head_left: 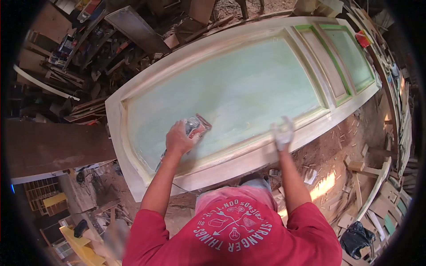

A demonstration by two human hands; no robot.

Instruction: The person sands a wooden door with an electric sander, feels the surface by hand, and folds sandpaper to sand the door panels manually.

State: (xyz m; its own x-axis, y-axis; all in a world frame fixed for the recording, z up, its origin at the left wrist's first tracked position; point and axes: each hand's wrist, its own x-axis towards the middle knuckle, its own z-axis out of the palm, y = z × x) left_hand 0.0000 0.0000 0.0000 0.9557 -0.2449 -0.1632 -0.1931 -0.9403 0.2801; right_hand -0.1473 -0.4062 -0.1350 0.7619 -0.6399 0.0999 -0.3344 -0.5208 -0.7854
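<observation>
My left hand is closed around a dusty red-and-grey electric sander. The sander rests near the lower left of a large door panel, which has a pale green middle and a whitish raised frame. A cord shows near the panel's lower edge, below my left forearm. Over the frame on the near side is my right hand, whitish and blurred by motion. Its fingers look stretched apart and I see nothing in them. I cannot tell whether it touches the wood or whether the white is dust or a glove.
Two smaller panels edged with bright green fill the door's right end, with a red-and-yellow object beside them. A brown board stands at left. Wood scraps and a black plastic bag lie around on the dirt floor.
</observation>
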